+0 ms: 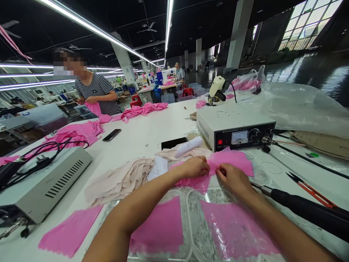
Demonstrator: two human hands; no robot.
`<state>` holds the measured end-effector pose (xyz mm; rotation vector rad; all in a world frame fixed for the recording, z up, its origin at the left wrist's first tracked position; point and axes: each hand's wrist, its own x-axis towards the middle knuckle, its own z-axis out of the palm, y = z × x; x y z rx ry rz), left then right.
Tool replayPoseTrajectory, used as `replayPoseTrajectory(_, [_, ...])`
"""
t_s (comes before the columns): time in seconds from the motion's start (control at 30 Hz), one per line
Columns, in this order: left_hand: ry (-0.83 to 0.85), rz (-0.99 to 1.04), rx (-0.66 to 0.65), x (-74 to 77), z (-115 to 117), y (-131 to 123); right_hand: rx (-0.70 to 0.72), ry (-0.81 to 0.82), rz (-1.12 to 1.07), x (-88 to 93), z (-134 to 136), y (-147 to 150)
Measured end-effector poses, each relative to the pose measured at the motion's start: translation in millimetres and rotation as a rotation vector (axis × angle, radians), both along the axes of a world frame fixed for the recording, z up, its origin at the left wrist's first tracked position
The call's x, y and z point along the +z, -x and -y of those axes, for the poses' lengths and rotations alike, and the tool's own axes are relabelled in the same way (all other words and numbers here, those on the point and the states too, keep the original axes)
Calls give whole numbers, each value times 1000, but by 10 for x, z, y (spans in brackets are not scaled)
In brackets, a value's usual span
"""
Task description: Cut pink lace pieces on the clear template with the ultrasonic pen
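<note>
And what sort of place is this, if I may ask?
Most likely a garment workshop: pink fabric is heaped along the white table, what looks like a sewing machine stands farther back, and long strip lights hang overhead.

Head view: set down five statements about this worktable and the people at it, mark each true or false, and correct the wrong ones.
1. The left hand and right hand both touch pink fabric. True.
2. The red-handled snips lie left of the left hand. False: they lie right of the right hand.
3. Beige fabric lies left of the left hand. True.
4. The person in the striped top holds beige cloth. False: the held cloth is pink.
5. The box with the meter stands on the floor. False: it stands on the white table.
</note>
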<state>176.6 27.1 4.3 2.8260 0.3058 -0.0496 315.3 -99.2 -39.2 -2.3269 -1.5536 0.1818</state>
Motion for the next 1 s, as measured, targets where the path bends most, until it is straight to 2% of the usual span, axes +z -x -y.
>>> replayPoseTrajectory(0.23, [-10, -78, -38, 33, -30, -34, 4, -22, -22, -34, -15, -28])
replayPoseTrajectory(0.63, [-37, -89, -64, 32, -56, -58, 25, -70, -43, -116, -22, -90])
replayPoseTrajectory(0.87, [-135, -106, -2, 86, 105, -47, 38, -71, -56, -162, -27, -107])
replayPoseTrajectory(1.0, [-161, -86, 32, 70, 107, -69, 51, -63, -68, -208, -70, -150])
